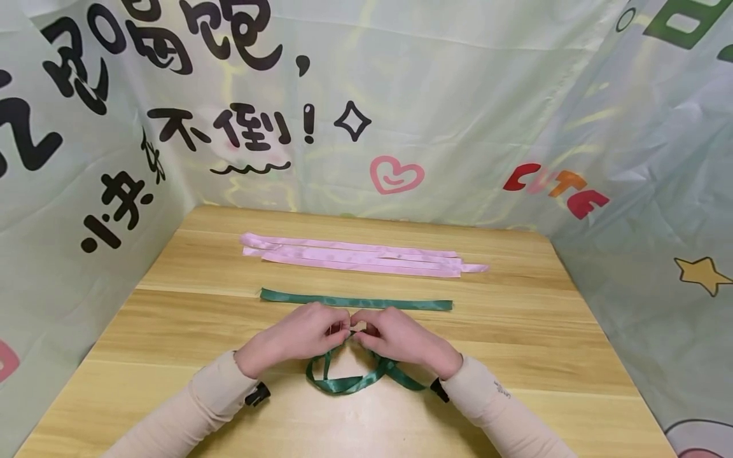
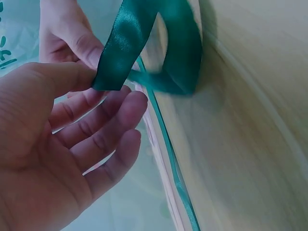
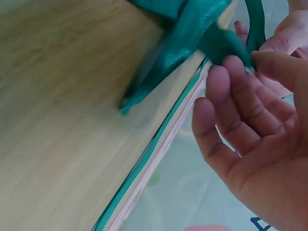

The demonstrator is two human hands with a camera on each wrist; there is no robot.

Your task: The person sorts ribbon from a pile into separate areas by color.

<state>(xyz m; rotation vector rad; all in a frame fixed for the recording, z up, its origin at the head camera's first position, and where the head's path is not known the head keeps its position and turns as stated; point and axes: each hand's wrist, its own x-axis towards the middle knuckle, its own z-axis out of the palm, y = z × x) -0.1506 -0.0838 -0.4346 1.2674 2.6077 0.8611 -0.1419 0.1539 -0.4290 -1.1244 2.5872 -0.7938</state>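
Observation:
A shiny green ribbon hangs in loops below both hands, close over the table. My left hand pinches one part of it between thumb and index finger; in the left wrist view a cut end of the ribbon shows at the thumb tip, the other fingers loosely bent. My right hand meets the left at the fingertips and pinches the ribbon too, as the right wrist view shows. Another tail of the ribbon dangles under the right hand.
A straight green ribbon strip lies crosswise just beyond the hands. Farther back, several pink ribbon strips lie side by side on the wooden table. Printed cloth walls stand around the table's back and sides.

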